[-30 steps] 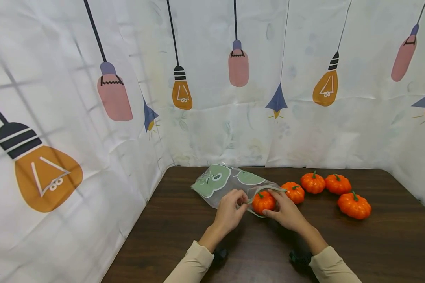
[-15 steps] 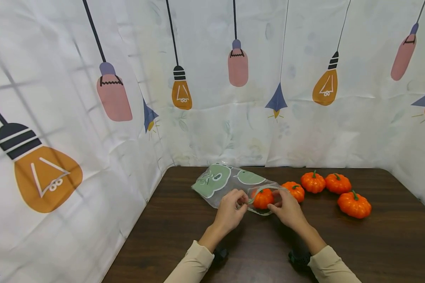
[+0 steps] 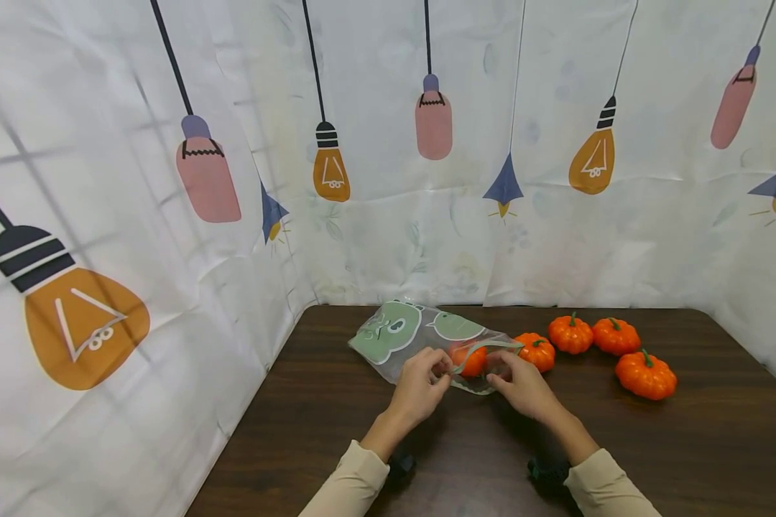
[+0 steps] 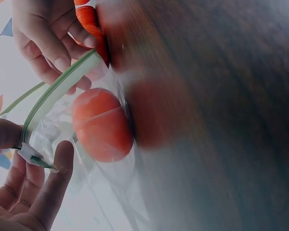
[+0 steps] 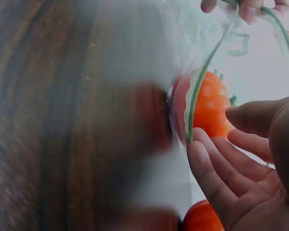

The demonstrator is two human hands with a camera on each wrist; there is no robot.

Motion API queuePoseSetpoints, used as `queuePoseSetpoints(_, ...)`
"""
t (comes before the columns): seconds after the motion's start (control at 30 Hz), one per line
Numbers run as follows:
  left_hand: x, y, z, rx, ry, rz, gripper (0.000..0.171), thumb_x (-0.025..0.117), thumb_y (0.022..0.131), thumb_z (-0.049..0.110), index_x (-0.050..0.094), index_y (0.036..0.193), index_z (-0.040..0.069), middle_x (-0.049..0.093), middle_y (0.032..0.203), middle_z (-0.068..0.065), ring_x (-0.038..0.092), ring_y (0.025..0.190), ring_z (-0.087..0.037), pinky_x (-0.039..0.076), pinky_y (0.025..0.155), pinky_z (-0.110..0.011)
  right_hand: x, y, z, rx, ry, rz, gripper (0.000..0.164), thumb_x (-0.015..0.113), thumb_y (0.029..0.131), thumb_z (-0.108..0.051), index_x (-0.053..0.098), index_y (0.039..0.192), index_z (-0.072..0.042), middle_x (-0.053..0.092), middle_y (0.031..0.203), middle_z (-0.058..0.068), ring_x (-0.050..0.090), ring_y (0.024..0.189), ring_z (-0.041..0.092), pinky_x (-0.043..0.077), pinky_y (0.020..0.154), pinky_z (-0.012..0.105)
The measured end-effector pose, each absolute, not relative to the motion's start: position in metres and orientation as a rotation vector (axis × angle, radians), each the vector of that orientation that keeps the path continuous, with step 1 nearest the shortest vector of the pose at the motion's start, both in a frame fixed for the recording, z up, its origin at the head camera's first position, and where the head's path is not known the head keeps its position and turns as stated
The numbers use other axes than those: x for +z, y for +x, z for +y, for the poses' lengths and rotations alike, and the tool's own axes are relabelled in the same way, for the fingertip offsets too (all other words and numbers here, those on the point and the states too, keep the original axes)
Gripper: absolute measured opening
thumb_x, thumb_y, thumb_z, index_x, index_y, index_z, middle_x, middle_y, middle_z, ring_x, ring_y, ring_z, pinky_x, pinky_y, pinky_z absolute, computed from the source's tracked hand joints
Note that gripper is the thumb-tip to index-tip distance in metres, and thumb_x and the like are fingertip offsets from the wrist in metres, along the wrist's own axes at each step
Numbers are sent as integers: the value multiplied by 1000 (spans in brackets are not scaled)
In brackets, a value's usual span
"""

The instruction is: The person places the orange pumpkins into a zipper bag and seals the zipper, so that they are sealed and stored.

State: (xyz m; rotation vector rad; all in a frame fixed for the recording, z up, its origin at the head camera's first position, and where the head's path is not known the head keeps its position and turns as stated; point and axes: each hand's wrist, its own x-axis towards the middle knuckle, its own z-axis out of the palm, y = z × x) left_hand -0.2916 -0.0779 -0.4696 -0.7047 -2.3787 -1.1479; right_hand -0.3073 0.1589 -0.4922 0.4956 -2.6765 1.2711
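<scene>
A clear zip-top bag (image 3: 440, 343) with green animal prints lies on the table, its green-edged mouth facing right. Inside, just past the mouth, sits an orange toy pumpkin (image 3: 470, 362), seen through the plastic in the left wrist view. My left hand (image 3: 420, 380) pinches the left corner of the mouth, beside the white slider (image 4: 30, 153). At the mouth's right side is my right hand (image 3: 524, 388); in the right wrist view its fingers (image 5: 221, 168) reach in under the rim, thumb apart from them, close to the pumpkin and not gripping it.
Right of the bag, several more orange pumpkins stand on the dark wooden table (image 3: 705, 445); the nearest pumpkin (image 3: 535, 352) is just behind my right hand. A white curtain (image 3: 388, 237) printed with lamps hangs along the back and left sides.
The pumpkin has moved left, deeper into the bag. My right hand has let go of it and drawn back slightly to the mouth's edge. The left hand has stayed in place.
</scene>
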Motion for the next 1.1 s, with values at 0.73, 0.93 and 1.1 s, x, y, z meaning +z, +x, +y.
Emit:
queuePoseSetpoints(0.73, -470, -295, -79, -1184, -715, -2357, 17, 72, 83, -1, 66, 85, 15, 65, 81, -2, 65, 71, -19, 52, 63, -18, -456, -307, 219, 1282, 317, -2643, 28, 62, 102, -26, 67, 119, -5, 71, 94, 12, 66, 81, 23, 52, 65, 26)
queuePoseSetpoints(0.93, -471, -295, -80, -1191, -720, -2353, 16, 73, 83, 0, 67, 85, 14, 65, 82, -2, 63, 71, -13, 52, 63, -16, -454, -307, 237, 1225, 199, -2649, 38, 59, 103, -34, 62, 127, -5, 68, 118, 16, 66, 101, 32, 53, 73, 33)
queuePoseSetpoints(1.1, -470, -294, -81, -1201, -724, -2334, 15, 72, 83, -1, 67, 85, 13, 65, 81, -3, 65, 72, -18, 53, 63, -18, -454, -305, 245, 1240, 136, -2687, 49, 60, 102, -41, 56, 135, -5, 61, 135, 22, 58, 122, 41, 54, 88, 51)
